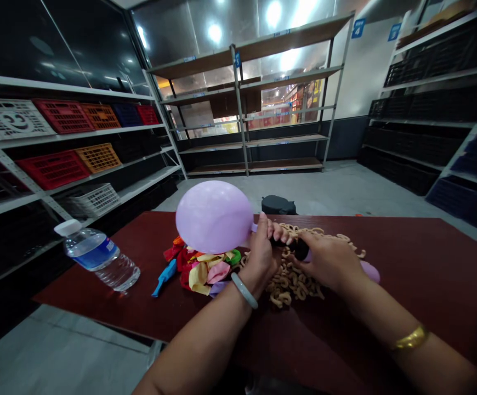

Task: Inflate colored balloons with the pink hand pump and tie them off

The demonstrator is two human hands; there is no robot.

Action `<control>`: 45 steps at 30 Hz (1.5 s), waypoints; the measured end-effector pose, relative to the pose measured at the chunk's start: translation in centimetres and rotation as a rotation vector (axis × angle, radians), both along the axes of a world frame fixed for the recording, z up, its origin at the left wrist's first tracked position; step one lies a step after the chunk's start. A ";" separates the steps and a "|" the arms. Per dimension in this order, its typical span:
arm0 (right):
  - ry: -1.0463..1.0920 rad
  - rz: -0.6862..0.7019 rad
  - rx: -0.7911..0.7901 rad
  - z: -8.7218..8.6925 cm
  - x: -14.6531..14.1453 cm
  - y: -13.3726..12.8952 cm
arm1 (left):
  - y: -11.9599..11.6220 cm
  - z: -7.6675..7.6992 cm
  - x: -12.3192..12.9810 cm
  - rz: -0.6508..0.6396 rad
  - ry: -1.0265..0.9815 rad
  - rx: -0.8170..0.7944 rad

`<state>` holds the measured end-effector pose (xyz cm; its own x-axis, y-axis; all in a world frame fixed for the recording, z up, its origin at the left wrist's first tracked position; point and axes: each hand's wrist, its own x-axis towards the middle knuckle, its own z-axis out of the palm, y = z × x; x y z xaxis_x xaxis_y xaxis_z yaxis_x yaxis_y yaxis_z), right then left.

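A swollen light purple balloon (214,216) stands out to the left of my left hand (265,249). The thumb of that hand presses at the balloon's neck, while its fingers wrap around the black part of a hand balloon pump (301,250). My right hand (331,259) is closed around the same pump farther right, and a rounded purple end of it shows beyond the palm. Much of the pump is hidden by both hands. Below the balloon lies a pile of limp colored balloons (205,271). Tan curled pieces (296,285) are heaped under and behind the hands.
A water bottle (98,255) with a white cap stands on the left of the dark red table (419,274). Beyond the table's far edge sits a dark grey object (278,205). Shelves with plastic crates (63,115) line the left side; another rack (244,109) stands behind.
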<state>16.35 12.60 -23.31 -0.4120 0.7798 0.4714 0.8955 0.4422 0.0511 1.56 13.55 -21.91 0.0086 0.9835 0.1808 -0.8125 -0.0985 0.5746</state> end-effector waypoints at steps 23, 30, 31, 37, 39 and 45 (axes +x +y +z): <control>0.013 0.005 -0.119 1.2 2.6 1.2 | 1.5 3.0 -5.9 0.223 -0.100 0.039; -0.036 0.003 -0.133 0.5 1.1 0.6 | 0.2 1.3 -1.3 0.057 -0.056 0.021; -0.026 0.010 -0.125 0.5 0.9 0.4 | 0.0 1.1 -0.8 0.039 -0.039 0.027; 0.057 0.049 -0.111 0.7 0.1 -0.2 | -1.0 0.1 1.2 -0.008 0.038 0.043; 0.077 0.060 -0.102 0.6 -0.1 -0.3 | -1.2 0.2 1.3 0.003 0.054 0.047; 0.116 0.101 -0.111 0.5 0.8 0.5 | -0.4 1.9 -1.4 0.079 0.016 0.039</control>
